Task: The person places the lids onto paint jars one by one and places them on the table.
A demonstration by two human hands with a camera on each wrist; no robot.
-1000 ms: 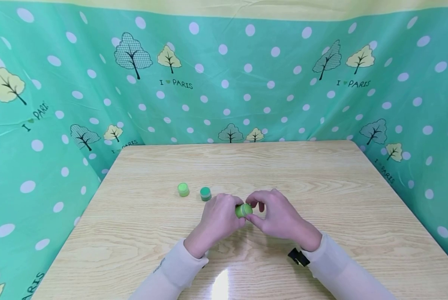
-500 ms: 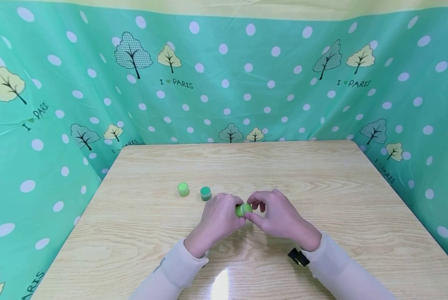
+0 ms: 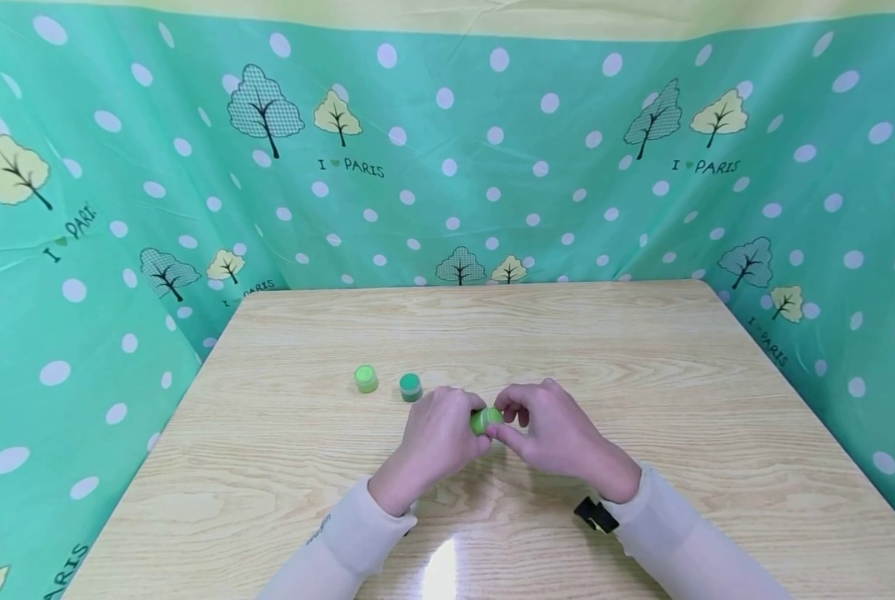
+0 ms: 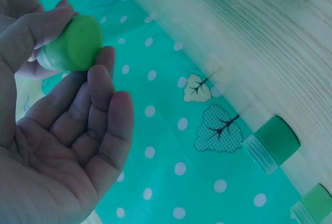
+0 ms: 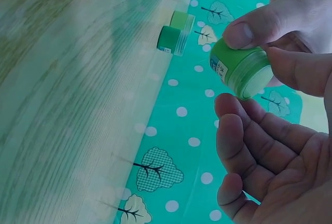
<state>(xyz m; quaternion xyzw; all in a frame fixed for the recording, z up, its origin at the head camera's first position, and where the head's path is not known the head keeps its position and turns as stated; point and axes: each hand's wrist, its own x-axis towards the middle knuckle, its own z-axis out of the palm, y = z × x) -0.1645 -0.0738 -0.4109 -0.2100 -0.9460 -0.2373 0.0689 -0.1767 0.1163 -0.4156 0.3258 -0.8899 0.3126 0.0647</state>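
Observation:
Above the table's middle, my left hand (image 3: 442, 433) grips a small light-green jar (image 3: 481, 421) by its body, tilted on its side. The left thumb presses the jar wall near a printed label (image 5: 220, 70) in the right wrist view. At the other end is a clear, ribbed lid (image 5: 254, 76), with green showing through it. My right hand (image 3: 560, 429) pinches that end between thumb and forefinger, its other fingers loosely curled. From the left wrist view, the jar's smooth green base (image 4: 85, 40) faces the camera.
Beyond my left hand, a dark green jar (image 3: 411, 387) and another light-green jar (image 3: 367, 379) stand upright with clear lids. The wooden table (image 3: 605, 333) meets a polka-dot green curtain (image 3: 447, 200) at the back and sides.
The right thumb and fingers shift slightly at the lid end, the thumb sliding a little to the left. The left hand, the held jar and the two standing jars keep their places.

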